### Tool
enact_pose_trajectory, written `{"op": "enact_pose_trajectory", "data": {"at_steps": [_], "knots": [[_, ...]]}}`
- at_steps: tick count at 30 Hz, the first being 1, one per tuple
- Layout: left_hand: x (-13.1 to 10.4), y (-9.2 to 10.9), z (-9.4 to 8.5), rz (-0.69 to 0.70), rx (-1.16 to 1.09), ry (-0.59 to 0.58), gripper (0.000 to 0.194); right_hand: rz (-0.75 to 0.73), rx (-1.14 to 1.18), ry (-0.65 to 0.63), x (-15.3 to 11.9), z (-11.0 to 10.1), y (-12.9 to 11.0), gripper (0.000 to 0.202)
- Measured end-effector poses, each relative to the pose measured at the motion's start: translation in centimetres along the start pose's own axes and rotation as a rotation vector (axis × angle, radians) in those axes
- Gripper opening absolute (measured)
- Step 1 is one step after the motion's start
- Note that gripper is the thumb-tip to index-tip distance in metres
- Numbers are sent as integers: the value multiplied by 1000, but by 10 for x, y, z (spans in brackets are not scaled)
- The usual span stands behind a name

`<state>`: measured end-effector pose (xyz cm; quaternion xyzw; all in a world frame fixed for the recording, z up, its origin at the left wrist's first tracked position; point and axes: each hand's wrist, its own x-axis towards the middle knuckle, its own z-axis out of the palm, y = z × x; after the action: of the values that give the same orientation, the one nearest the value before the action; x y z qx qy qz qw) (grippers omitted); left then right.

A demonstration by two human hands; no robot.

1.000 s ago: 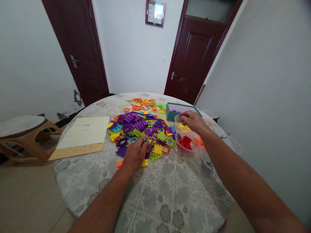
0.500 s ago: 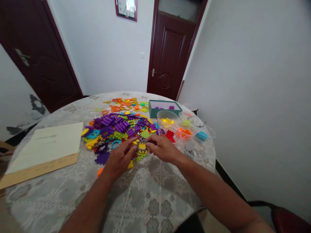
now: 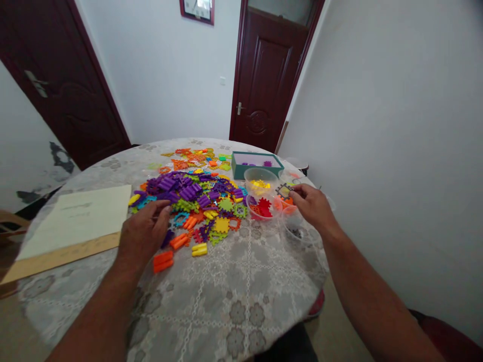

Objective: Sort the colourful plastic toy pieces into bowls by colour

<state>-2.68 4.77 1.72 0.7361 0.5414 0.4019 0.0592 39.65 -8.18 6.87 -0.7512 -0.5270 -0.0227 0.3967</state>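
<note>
In my right hand [image 3: 311,206] a grey square plastic building piece with a toothed rim and open middle [image 3: 284,191] is pinched between thumb and fingers. It hangs over the clear tubs, above the orange pieces [image 3: 286,201]. My left hand [image 3: 142,231] is at the left front edge of a heap of building pieces [image 3: 188,191], mostly purple. Its thumb and forefinger are bent close together; whatever lies between them is hidden. Just right of that hand lie orange ribbed pieces [image 3: 179,241], a yellow ribbed piece [image 3: 199,249] and a yellow toothed square [image 3: 222,225].
Clear tubs hold yellow pieces [image 3: 260,186], red pieces [image 3: 264,206] and grey pieces [image 3: 296,233]. Behind them stands a green box [image 3: 249,172] with purple pieces inside. Orange flat pieces [image 3: 184,163] lie at the back. Paper sheets [image 3: 79,216] rest on the table's left.
My hands have moved apart. The right carried the grey toothed piece from above the yellow square to the tubs; the left drew back leftward to the heap's edge.
</note>
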Motion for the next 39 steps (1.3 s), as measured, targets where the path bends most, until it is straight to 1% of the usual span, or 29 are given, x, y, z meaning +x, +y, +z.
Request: {"op": "enact_pose_trajectory", "data": {"at_steps": [2,4,8,11,12,13,15,17,18,19,21,24,26,29,31,33,36,39], "knots": [[-6,-9,5,22,50,57,26,6,-49,37,1,-8,4,29],[-12,-15,9,14,78,113,27,9,-85,10,-5,-18,7,28],[-13,-27,13,-4,101,166,32,-12,-199,-141,-26,-34,18,24],[-8,-38,21,4,105,200,30,-26,-294,-268,-40,-38,30,25],[-6,-41,25,6,108,214,29,-33,-322,-289,-44,-37,33,26],[-5,-43,28,12,107,220,29,-44,-349,-276,-47,-35,34,27],[-6,-46,33,33,85,203,30,-85,-383,-148,-54,-29,30,30],[-8,-46,35,62,52,165,31,-161,-341,-22,-61,-19,15,30],[-9,-46,36,65,44,156,32,-206,-284,-13,-65,-13,4,29],[-9,-46,36,68,35,142,31,-253,-214,-52,-70,-5,-9,27],[-10,-46,36,61,22,142,31,-354,-73,-212,-81,14,-40,23],[-10,-47,37,51,6,149,31,-523,70,-415,-99,52,-85,22],[-11,-47,37,42,-6,162,31,-618,103,-506,-109,81,-111,23],[-12,-48,37,24,-17,182,30,-677,62,-607,-118,122,-137,27],[-12,-49,37,17,-19,192,30,-684,-9,-643,-121,142,-146,29],[-12,-50,38,17,-20,197,30,-684,-74,-661,-124,155,-147,27],[-12,-50,39,22,-21,192,30,-651,-84,-659,-130,165,-140,25],[-11,-49,41,17,-23,189,29,-629,-11,-598,-134,170,-127,30]]}}
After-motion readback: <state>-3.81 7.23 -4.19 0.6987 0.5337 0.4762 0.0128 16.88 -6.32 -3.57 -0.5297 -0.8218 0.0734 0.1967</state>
